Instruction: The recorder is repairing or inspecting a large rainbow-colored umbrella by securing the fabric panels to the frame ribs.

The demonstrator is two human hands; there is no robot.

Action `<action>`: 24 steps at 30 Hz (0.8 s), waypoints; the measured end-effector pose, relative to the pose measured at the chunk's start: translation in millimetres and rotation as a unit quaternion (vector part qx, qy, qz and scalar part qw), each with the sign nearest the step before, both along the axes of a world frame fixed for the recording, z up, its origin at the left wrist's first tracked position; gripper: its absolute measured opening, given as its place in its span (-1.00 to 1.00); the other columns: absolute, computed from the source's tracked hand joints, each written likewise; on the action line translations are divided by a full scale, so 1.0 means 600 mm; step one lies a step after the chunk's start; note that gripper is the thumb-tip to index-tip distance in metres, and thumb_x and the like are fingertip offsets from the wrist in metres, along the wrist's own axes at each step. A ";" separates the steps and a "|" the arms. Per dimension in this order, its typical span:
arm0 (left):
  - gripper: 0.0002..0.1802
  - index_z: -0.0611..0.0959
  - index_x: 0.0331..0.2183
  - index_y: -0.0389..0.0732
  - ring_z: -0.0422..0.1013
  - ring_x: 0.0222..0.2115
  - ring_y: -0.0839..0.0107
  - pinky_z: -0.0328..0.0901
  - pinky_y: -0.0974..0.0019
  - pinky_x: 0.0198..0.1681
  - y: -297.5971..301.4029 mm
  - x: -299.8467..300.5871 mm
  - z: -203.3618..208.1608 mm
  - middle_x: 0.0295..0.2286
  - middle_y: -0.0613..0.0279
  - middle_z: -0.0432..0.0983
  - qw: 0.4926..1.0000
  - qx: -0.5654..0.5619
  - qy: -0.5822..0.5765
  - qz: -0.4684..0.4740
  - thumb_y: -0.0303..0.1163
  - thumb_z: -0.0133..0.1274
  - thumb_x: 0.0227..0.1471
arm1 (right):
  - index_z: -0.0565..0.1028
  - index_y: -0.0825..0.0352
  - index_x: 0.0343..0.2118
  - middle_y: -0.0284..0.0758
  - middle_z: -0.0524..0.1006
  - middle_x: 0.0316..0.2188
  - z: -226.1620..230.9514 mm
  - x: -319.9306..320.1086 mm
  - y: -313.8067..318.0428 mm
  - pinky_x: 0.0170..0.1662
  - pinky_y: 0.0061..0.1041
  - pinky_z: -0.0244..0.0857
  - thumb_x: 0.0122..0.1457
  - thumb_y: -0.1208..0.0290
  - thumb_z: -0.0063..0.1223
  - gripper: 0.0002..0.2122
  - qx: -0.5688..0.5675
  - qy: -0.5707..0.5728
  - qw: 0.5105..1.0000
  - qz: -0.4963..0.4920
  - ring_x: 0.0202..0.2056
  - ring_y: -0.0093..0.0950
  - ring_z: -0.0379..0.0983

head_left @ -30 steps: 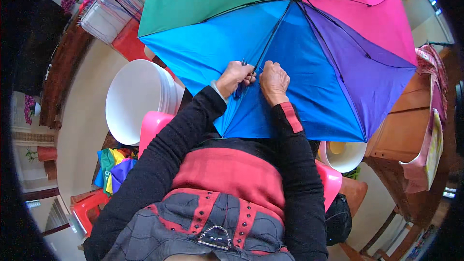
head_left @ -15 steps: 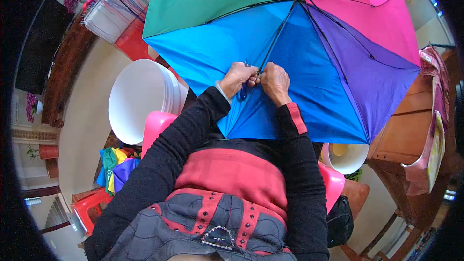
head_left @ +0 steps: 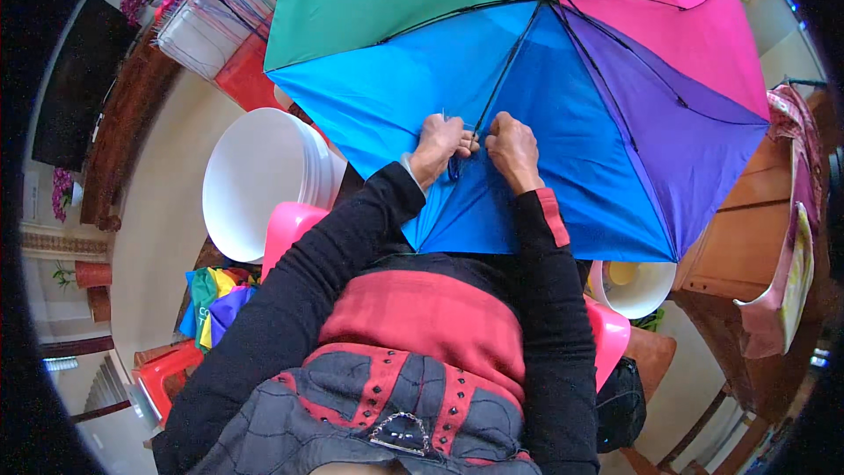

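Observation:
An open rainbow umbrella (head_left: pixel 571 198) spreads before me with its inside facing me and its black ribs showing. On its blue panel, my left hand (head_left: pixel 441 145) is closed at a thin black rib (head_left: pixel 508 66). Tucked in that hand is a small tool with a dark blue handle (head_left: pixel 454 169); a thin tip sticks up above the fingers, and its exact kind is hidden. Just right of the rib, my right hand (head_left: pixel 512 151) is pinched, a little apart from the left. Whatever its fingertips hold, perhaps something thin, is too small to see.
Stacked white buckets (head_left: pixel 259 185) stand at my left, above folded colourful fabric (head_left: pixel 220 303) and a red stool (head_left: pixel 167 378). Another white bucket (head_left: pixel 637 290) sits at the right beside a wooden cabinet (head_left: pixel 738 237). A pink chair (head_left: pixel 607 334) is under me.
My right hand has moved right, away from the rib and my left hand, still pinched. The left hand stays at the rib, its blue-handled tool slightly shifted.

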State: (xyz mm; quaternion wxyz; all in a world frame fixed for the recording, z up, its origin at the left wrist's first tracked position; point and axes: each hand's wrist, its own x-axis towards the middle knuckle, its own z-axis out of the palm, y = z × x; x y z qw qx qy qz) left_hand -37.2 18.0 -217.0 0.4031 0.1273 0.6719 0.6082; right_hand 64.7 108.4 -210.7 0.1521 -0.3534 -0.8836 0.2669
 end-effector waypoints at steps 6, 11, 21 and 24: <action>-0.72 0.47 -0.52 -0.44 0.42 -0.66 0.33 0.30 0.43 -0.68 -0.006 -0.001 0.004 -0.57 -0.03 0.47 1.000 0.015 0.001 0.015 -0.38 -0.20 -0.07 | 0.43 0.32 -0.43 -0.06 0.46 -0.45 -0.008 0.013 0.011 -0.28 -0.21 0.25 -0.16 0.46 -0.10 -0.82 -0.104 0.069 0.992 0.028 -0.33 -0.12 0.39; -0.75 0.45 -0.47 -0.37 0.44 -0.60 0.36 0.31 0.48 -0.64 -0.006 -0.006 0.008 -0.53 0.04 0.48 1.000 0.014 -0.019 -0.011 -0.34 -0.13 0.00 | 0.44 0.34 -0.33 -0.13 0.45 -0.68 -0.014 0.015 0.018 -0.63 -0.41 0.28 -0.14 0.54 -0.13 -0.76 -0.094 0.086 0.989 0.079 -0.74 -0.37 0.39; -0.78 0.49 -0.49 -0.32 0.40 -0.63 0.46 0.25 0.54 -0.64 -0.007 -0.011 0.012 -0.59 0.18 0.46 0.997 -0.006 -0.022 -0.075 -0.33 -0.06 -0.03 | 0.44 0.36 -0.36 -0.16 0.44 -0.70 -0.016 0.017 0.014 -0.65 -0.44 0.28 -0.11 0.53 -0.15 -0.79 -0.117 0.099 0.985 0.081 -0.74 -0.41 0.39; -0.80 0.50 -0.51 -0.31 0.38 -0.65 0.49 0.22 0.55 -0.65 -0.006 -0.014 0.010 -0.60 0.21 0.45 0.995 0.003 -0.029 -0.097 -0.34 -0.04 -0.04 | 0.44 0.36 -0.42 -0.12 0.45 -0.63 -0.016 0.011 0.013 -0.54 -0.36 0.28 -0.10 0.51 -0.15 -0.84 -0.123 0.103 0.986 0.054 -0.61 -0.30 0.39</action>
